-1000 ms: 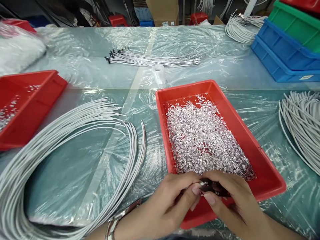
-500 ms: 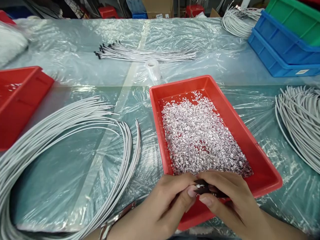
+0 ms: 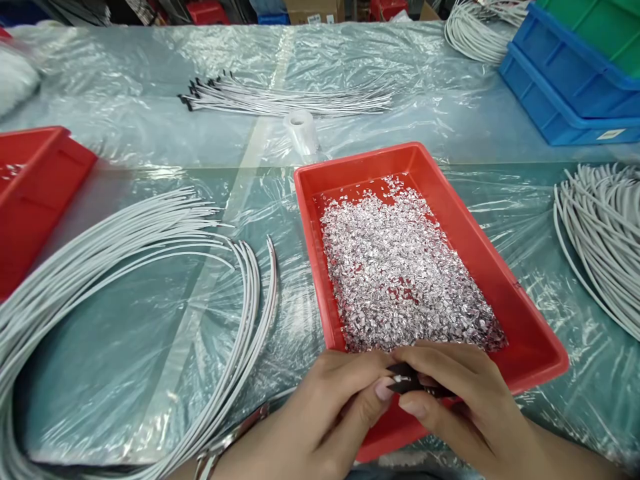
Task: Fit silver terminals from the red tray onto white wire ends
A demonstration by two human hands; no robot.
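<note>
My left hand (image 3: pixel 330 407) and my right hand (image 3: pixel 460 400) meet over the near end of a red tray (image 3: pixel 530 333). Between the fingertips of both hands sits a small dark connector piece (image 3: pixel 406 381) with a white end; the rest of it is hidden by my fingers. The tray holds a heap of tiny shiny silver metal parts (image 3: pixel 400 267). A metal bracelet (image 3: pixel 230 443) shows on my left wrist. A fan of white cables (image 3: pixel 125 267) curves across the plastic-covered table to the left of the tray.
Another red tray (image 3: pixel 35 193) stands at the left edge. A bundle of white wires with black ends (image 3: pixel 280 100) and a white tape roll (image 3: pixel 300 127) lie behind. More white cables (image 3: pixel 600 233) lie right. Blue crates (image 3: pixel 560 87) and a green one stack at the back right.
The view has tilted down and shifted a little, so everything sits higher in the frame. My hands stay together on the small piece, fingers shifting only slightly.
</note>
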